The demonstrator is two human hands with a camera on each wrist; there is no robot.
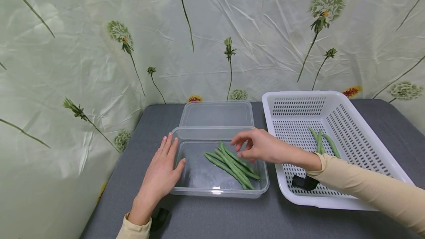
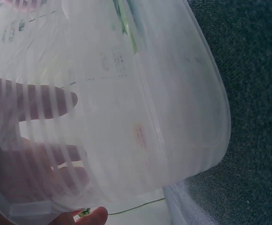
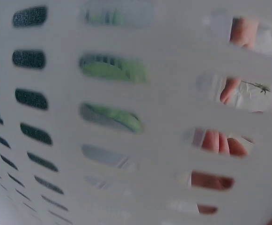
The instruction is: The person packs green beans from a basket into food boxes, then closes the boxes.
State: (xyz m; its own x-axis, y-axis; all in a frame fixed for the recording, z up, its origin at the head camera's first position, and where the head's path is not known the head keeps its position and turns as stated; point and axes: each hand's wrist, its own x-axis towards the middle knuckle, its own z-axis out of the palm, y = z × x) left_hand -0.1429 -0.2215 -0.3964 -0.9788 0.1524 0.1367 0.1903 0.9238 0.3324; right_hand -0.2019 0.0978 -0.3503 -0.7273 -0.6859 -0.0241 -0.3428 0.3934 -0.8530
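A clear plastic container (image 1: 196, 191) holds a small bunch of green beans (image 1: 232, 167) on its right side. My left hand (image 1: 161, 174) rests against the container's left rim, fingers straight; in the left wrist view its fingers (image 2: 47, 101) show through the cloudy wall. Above the container's right rim hovers my right hand (image 1: 262, 146), its fingers loosely bent with a gap to the thumb and no bean visible between them. Through the slots of the white basket (image 3: 168, 108), the right wrist view catches parts of that hand and some green.
To the right stands the white slotted basket (image 1: 368, 132) with a few green beans (image 1: 319, 141) inside, partly behind my right forearm. A clear flat lid (image 1: 217, 113) lies behind the container. Grey cloth (image 1: 132, 158) covers the table; a floral curtain hangs behind.
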